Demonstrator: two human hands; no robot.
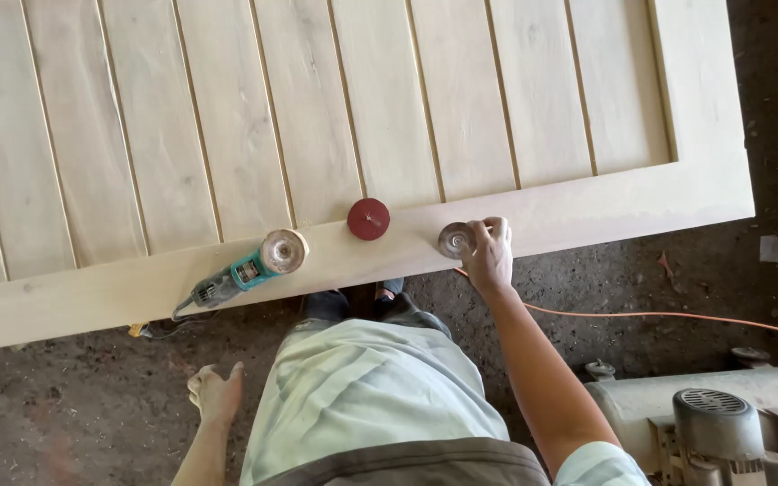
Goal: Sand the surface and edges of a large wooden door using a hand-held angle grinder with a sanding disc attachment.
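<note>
Nearest, the person's left hand point(216, 393) hangs loose at their side over the dirt floor point(65, 405), fingers slack and holding nothing. Up at the edge of the pale wooden door panel point(533, 216), the right hand point(490, 256) pinches a worn grey sanding disc point(455, 240) lying on the frame rail. Left along that rail sit a red sanding disc point(368, 219) and a teal angle grinder point(247, 270). An orange cord point(659, 315) trails across the floor.

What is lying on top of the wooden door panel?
An angle grinder, a red sanding disc and a worn disc under the right hand. The fingers hide its right edge.
</note>
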